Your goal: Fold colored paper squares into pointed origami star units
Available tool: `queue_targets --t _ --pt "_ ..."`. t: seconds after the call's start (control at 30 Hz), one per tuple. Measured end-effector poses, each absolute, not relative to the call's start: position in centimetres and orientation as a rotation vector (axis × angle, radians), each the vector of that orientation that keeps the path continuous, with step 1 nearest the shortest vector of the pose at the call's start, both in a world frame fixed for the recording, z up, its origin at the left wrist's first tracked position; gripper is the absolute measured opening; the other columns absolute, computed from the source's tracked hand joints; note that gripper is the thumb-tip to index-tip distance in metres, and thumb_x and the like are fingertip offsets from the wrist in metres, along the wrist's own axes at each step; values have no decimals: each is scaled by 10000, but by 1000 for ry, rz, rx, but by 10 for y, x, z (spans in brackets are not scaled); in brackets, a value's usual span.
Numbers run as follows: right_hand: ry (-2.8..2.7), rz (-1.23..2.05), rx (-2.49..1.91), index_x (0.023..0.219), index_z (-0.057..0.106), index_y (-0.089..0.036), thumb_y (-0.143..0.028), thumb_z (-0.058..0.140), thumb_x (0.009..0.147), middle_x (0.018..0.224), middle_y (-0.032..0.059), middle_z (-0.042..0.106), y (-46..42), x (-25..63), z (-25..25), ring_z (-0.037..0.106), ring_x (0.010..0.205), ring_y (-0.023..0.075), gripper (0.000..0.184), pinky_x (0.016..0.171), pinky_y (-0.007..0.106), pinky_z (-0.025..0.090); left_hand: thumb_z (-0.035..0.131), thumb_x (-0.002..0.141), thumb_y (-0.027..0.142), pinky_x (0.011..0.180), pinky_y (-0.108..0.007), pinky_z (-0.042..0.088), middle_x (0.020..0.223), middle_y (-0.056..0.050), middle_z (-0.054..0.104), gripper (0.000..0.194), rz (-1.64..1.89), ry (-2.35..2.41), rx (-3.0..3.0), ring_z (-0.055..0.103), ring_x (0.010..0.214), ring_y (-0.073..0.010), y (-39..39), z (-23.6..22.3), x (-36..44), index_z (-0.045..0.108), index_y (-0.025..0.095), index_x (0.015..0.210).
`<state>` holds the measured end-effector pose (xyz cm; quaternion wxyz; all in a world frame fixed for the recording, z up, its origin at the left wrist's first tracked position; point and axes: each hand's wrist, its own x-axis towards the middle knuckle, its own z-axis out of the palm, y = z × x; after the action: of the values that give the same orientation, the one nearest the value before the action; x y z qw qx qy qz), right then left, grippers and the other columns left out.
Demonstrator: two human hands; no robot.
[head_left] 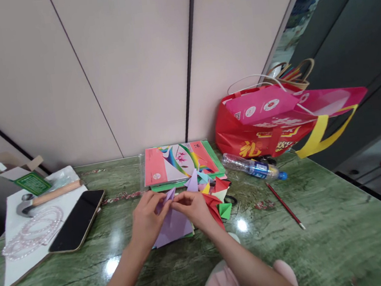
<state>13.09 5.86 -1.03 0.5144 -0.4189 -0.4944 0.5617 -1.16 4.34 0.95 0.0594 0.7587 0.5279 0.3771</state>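
Between my two hands is a small folded piece of purple origami paper [169, 194], pinched from both sides. My left hand [147, 214] closes on its left part with thumb and fingers. Thumb and forefinger of my right hand [193, 207] meet at its right edge. Beneath them lies a stack of square paper [173, 228] with a purple sheet on top. Just right of my right hand sit several folded paper pieces: a red one [221, 184], a green one [225, 210] and a purple one [192, 181]. My palms hide part of the held piece.
Behind the hands lies a colourful paper pack [179, 162]. To the right are a plastic bottle [253, 168], a pencil [285, 206] and a red bag [230, 131]. On the left lie a phone [78, 221], a hammer [57, 193], beads [32, 234] and a green box [32, 183].
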Motion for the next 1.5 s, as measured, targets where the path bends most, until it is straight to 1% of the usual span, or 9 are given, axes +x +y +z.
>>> queue_targets --t 0.33,0.53,0.6,0.73,0.93,1.07,1.17,1.33,1.5 --pt "-1195 1364 -1011 616 621 -163 -251 700 565 586 -1 611 58 130 -11 545 531 122 128 555 254 439 488 799 245 631 -279 461 774 -46 615 156 1098 1597 2298 565 718 -164 43 10 -10 620 180 854" --pt "-1147 1356 -999 682 583 -163 -214 707 554 644 -1 612 59 130 -12 568 592 124 185 597 254 454 560 723 270 815 -364 440 871 -62 661 128 1246 1637 2068 586 862 -209 45 17 -11 660 193 701" --pt "-1141 1357 -995 681 569 -162 -202 704 554 643 -5 602 59 130 -11 563 592 118 190 593 246 449 567 702 283 775 -341 465 833 -51 686 137 1215 1575 1882 614 797 -200 45 21 -9 659 185 678" --pt "-1156 1351 -973 657 562 -158 -198 689 569 609 -21 578 58 130 -9 537 557 103 160 566 231 433 606 656 320 617 -280 485 678 -35 681 175 1152 1509 1567 613 643 -179 44 26 -6 656 154 683" --pt "-1197 1315 -962 663 583 -155 -225 678 593 615 -15 583 58 130 -6 532 562 103 137 568 232 433 687 591 313 576 -251 474 703 -45 681 263 1233 1340 1250 624 652 -174 45 23 -9 610 142 775" --pt "-1208 1326 -958 705 586 -159 -222 680 588 659 -5 593 58 131 -7 542 579 106 163 576 235 440 705 576 289 599 -254 473 748 -61 697 315 1192 1313 1189 627 686 -183 47 22 -12 639 135 843" --pt "-1249 1329 -954 726 592 -160 -223 675 589 671 -1 600 57 131 -7 546 582 110 172 578 239 445 689 598 301 617 -251 464 787 -61 702 248 1158 1346 1235 617 702 -182 47 23 -12 679 141 787" --pt "-1297 1364 -939 689 592 -162 -224 682 584 667 -1 610 56 131 -4 556 604 118 152 613 255 455 702 579 303 576 -228 436 610 -21 665 175 1146 1428 1267 571 598 -147 46 26 -11 685 136 630" --pt "-1234 1366 -887 732 591 -162 -236 679 610 686 3 604 56 131 -3 554 619 115 167 604 245 446 714 562 297 553 -211 422 590 -9 652 168 1098 1362 1253 550 565 -124 45 26 -11 681 140 611"
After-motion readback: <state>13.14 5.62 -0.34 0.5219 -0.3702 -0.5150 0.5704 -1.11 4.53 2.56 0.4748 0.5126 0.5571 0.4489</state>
